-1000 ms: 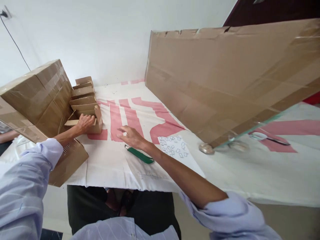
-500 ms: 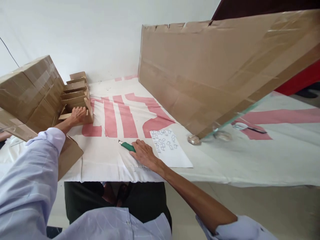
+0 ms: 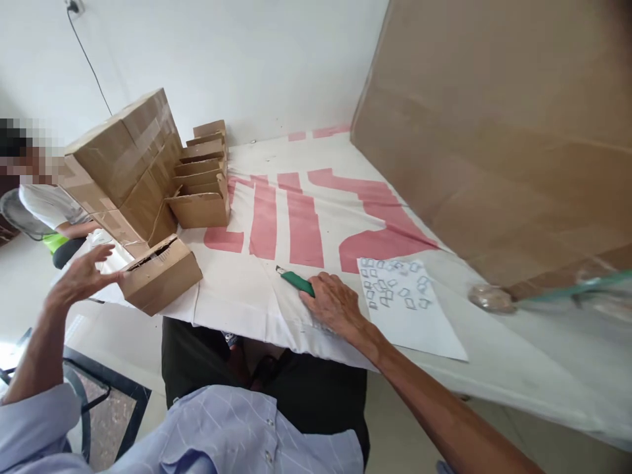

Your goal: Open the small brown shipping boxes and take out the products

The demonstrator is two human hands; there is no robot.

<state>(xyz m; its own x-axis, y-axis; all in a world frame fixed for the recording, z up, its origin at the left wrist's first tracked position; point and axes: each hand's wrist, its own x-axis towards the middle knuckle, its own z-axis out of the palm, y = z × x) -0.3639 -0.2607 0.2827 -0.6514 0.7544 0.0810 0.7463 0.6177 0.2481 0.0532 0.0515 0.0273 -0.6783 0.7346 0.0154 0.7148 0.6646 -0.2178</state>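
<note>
Right hand point(image 3: 334, 304): rests palm down on the white cloth point(image 3: 237, 296), fingers loosely curled over the rear end of the green utility knife point(image 3: 295, 282). Whether the fingers actually clamp the handle cannot be told; they cover it and touch it.
Green utility knife: lies flat on the cloth near the table's front edge, tip pointing away to the left, just left of the printed sheet point(image 3: 409, 309).
Left hand point(image 3: 81, 276): raised off the table, fingers spread, holding nothing; it hovers just beside the small cardboard box point(image 3: 160, 273) at the front left corner.
Small cardboard box: sits at the table's corner, part of it overhanging the edge, its top seam torn open.
Box stack point(image 3: 121, 164): larger taped cartons behind it, with a row of folded cardboard dividers point(image 3: 202, 171) leaning against them.
Large cardboard sheet point(image 3: 494, 131): stands tilted at the right, its lower edge near a glass pane point(image 3: 567, 286).
Co-worker point(image 3: 47, 204): a person at far left, beyond the cartons.
Risk, blade: if the blade is extended, a grip taken without looking could slide fingers forward onto it.
Risk, corner box: a nudge from the spread left hand could tip the overhanging box off the edge.
Risk, cloth: dragging the knife could pull the cloth and shift the printed sheet.
</note>
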